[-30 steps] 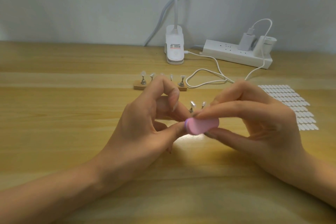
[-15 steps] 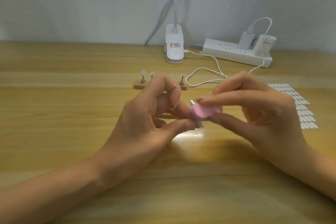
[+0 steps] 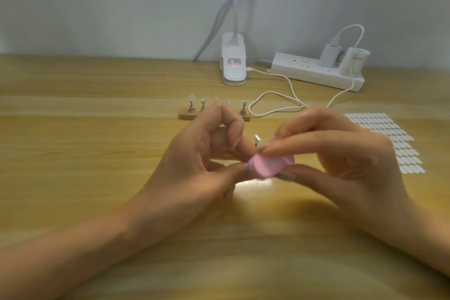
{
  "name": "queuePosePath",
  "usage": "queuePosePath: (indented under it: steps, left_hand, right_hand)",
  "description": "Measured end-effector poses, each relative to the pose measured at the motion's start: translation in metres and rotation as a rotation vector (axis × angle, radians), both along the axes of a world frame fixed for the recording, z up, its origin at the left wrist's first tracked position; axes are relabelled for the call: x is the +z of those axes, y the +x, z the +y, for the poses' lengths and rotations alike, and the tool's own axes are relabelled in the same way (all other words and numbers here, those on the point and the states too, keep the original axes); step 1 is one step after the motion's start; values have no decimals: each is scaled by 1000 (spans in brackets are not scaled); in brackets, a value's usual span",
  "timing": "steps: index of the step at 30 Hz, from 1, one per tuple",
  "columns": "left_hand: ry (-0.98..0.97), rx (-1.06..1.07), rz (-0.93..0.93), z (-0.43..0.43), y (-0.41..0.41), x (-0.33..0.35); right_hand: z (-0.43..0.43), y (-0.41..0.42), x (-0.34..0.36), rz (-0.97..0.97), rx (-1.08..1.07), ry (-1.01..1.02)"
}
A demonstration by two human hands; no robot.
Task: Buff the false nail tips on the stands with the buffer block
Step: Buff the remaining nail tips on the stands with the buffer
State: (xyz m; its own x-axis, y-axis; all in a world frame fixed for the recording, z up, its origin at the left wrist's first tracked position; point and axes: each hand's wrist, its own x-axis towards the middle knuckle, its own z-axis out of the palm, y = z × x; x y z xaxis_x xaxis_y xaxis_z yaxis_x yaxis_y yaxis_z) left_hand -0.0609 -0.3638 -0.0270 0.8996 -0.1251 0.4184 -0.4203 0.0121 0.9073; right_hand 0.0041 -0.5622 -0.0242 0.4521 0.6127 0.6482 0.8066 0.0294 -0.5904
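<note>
My right hand [image 3: 341, 153] pinches a pink buffer block [image 3: 267, 165] between thumb and fingers at the table's middle. My left hand [image 3: 194, 168] is curled just left of it, thumb and fingers pinching a small nail stand that the block mostly hides. One clear false nail tip [image 3: 257, 139] shows just above the block, between my hands. Behind my left hand a wooden base [image 3: 186, 115] carries several metal stands, each topped with a nail tip [image 3: 191, 98]; my fingers cover part of that row.
A white clip lamp base [image 3: 233, 66] and a power strip [image 3: 316, 73] with plugged chargers sit at the back by the wall. A white cable [image 3: 275, 105] loops across the wooden table. A sheet of small white tabs [image 3: 389, 139] lies at the right.
The pink block rose and moved away half a second ago, then came back down and toward me. My left hand has stayed in place, still pinching.
</note>
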Motion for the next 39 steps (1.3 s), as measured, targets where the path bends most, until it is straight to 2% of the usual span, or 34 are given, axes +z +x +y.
queuePosePath:
  steps: [14, 17, 26, 39]
  left_hand:
    - [-30, -37, 41, -1, 0, -1]
    - [-42, -40, 54, 0, 0, -1]
    - [-89, -70, 42, -2, 1, 0]
    - [-132, -29, 87, -1, 3, -1]
  right_hand:
    - [-1, 1, -1, -45, 18, -14]
    - [-2, 4, -1, -17, -33, 15]
    - [1, 2, 0, 1, 36, 30]
    - [1, 6, -2, -71, 3, 43]
